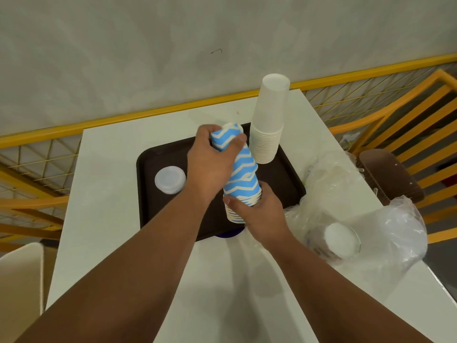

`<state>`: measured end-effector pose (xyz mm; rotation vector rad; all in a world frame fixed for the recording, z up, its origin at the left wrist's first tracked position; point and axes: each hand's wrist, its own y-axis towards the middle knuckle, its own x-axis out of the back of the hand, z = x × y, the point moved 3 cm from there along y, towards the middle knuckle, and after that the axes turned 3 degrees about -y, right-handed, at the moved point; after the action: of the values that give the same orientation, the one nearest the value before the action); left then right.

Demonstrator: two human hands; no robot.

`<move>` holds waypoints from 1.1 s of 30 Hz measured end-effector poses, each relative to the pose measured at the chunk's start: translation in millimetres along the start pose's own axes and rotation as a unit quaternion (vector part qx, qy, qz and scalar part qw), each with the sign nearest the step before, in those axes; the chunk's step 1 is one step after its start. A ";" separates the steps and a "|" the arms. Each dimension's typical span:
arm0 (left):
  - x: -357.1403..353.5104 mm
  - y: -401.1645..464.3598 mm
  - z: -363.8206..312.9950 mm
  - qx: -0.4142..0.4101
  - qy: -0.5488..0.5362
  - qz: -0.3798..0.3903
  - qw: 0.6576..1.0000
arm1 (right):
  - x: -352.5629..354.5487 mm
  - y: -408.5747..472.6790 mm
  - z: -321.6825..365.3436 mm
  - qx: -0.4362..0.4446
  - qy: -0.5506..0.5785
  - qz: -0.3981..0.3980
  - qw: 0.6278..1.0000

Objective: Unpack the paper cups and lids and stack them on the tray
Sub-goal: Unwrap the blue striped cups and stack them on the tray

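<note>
Right hand (257,209) grips rim end of blue zigzag cup stack (241,169), above tray (153,214) at 6 o'clock edge. Left hand (212,159) wraps its top, 12 o'clock. Probably light, crushable, slides apart; hold both ends, gently.

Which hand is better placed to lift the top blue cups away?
Left, probably: the left hand grips the blue cup stack near its top, while the right hand holds its lower rims.
</note>
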<state>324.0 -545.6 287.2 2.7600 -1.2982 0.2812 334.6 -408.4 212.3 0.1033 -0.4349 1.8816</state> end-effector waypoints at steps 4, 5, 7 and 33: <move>8.1 38.0 -28.3 -0.093 -0.077 -0.030 0.992 | 2.9 -2.0 -8.1 -0.039 0.039 -0.009 0.998; 8.4 48.1 -33.6 -0.123 -0.067 -0.023 0.990 | 3.5 -1.9 -10.3 -0.048 0.051 -0.009 0.998; 4.0 63.6 -37.1 -0.156 0.001 -0.004 0.988 | 4.4 -1.3 -13.4 -0.053 0.065 -0.012 0.996; 10.1 -24.6 29.5 0.130 -0.179 0.048 0.974 | 3.9 -12.8 -5.6 -0.022 0.275 0.005 0.961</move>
<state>353.1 -541.9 260.5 3.0788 -1.5797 -0.0539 345.9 -399.3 211.3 -0.4451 -0.0906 1.8140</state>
